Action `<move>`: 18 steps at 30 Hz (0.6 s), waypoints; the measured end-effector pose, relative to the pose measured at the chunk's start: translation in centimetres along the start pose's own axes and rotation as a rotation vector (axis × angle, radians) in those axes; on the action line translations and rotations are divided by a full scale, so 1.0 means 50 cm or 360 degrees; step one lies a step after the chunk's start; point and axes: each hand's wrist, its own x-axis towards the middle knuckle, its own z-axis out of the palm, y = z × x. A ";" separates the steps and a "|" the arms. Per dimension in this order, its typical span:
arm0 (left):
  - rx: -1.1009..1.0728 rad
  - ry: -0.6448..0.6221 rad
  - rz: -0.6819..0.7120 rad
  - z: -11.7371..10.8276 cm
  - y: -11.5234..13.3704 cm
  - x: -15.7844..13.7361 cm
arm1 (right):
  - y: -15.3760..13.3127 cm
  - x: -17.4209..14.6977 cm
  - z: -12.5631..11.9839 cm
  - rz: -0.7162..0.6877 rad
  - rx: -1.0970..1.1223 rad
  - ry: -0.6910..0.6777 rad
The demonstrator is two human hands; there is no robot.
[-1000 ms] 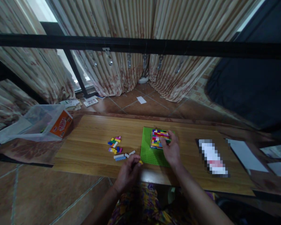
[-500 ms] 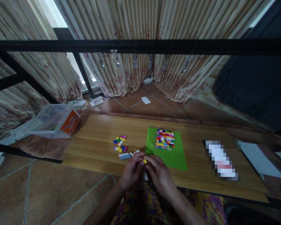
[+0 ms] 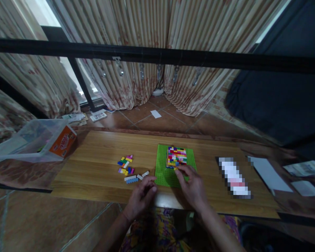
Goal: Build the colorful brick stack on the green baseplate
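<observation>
A many-coloured block of toy bricks (image 3: 176,155) stands on the green baseplate (image 3: 164,178). At its near edge my right hand (image 3: 193,183) pinches a small yellow toy brick (image 3: 176,168) between thumb and fingertips. Whether that brick touches the block I cannot tell. My left hand (image 3: 143,194) hovers by the near left corner of the baseplate, its fingers loosely curled and apart, with nothing seen in them. Just beyond it lie white and light-blue bricks (image 3: 132,180). Farther off is a loose group of coloured bricks (image 3: 125,161).
A clear plastic box (image 3: 38,140) with an orange label sits beyond the table's left end. On the right of the wooden table (image 3: 99,147) lies a blurred-out flat object (image 3: 235,176). White papers (image 3: 271,175) lie farther right. A dark rail (image 3: 136,54) crosses beyond the table.
My hands have parted. The right one has carried the yellow brick forward to the brick block, while the left has drawn back a little. The whole view has shifted slightly.
</observation>
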 end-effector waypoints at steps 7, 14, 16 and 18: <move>-0.0025 0.0036 -0.0008 0.001 -0.010 -0.002 | 0.042 0.048 -0.027 -0.0025 -0.0249 0.0030; -0.0073 0.0025 -0.0006 0.003 -0.007 -0.002 | 0.045 0.099 -0.048 -0.0334 -0.0965 -0.0306; -0.0057 0.0018 -0.0014 0.003 -0.005 -0.003 | 0.041 0.110 -0.052 -0.0443 -0.1117 -0.0478; -0.0052 0.0031 -0.0012 0.003 -0.004 -0.003 | 0.041 0.113 -0.052 -0.0505 -0.1168 -0.0548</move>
